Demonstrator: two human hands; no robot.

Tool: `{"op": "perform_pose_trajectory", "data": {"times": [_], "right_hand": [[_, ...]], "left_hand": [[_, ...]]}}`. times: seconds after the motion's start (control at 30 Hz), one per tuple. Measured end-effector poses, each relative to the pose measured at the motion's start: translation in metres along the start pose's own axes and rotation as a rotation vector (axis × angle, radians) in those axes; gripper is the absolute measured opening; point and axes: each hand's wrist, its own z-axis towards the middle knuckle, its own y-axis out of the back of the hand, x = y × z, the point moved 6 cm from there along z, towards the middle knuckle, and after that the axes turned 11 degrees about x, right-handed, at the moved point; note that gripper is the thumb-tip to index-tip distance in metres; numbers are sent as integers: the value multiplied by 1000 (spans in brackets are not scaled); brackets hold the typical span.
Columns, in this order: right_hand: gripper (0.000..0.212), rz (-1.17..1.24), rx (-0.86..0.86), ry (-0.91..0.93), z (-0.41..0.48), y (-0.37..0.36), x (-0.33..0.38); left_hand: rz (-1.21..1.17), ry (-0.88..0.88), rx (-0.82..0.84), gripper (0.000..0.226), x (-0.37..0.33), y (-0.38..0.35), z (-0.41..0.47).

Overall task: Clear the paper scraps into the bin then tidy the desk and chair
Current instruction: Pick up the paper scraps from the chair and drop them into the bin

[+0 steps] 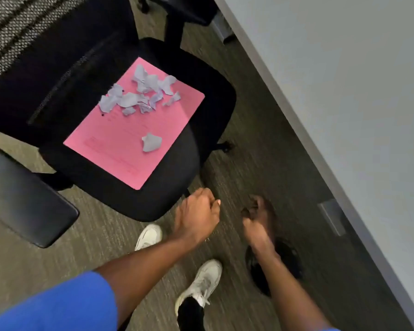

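A black office chair stands on the carpet at the left, with a pink sheet lying on its seat. Several torn pale paper scraps are heaped on the sheet's far end, and one scrap lies apart nearer me. My left hand hovers just past the seat's front edge, fingers curled with nothing visible in them. My right hand is blurred, over the carpet to the right, fingers curled, and I cannot tell if it holds anything. The grey desk fills the right side. No bin is in view.
The chair's black armrest juts out at the lower left and its mesh back is at the top left. My white shoes are on the carpet below my hands. A dark shape lies on the floor by the desk edge.
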Motion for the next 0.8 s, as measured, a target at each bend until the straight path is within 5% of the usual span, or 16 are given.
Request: {"op": "perform_pose_trajectory", "data": {"times": [0.1,0.23,0.5,0.8], "right_hand": [[52,30,81,33,14,-9,52],[50,-60,67,165,33,-14,124],[66,-284,36,405,81,-31,246],[106,-691,182,441,149,-84,338]], "left_hand": [[-33,57,-187,23,23,61,9],[22,135,-389,61,50,123,31],[30,354,-279,150,102,170,94],[150,273,-256,159,143,224,147]]}}
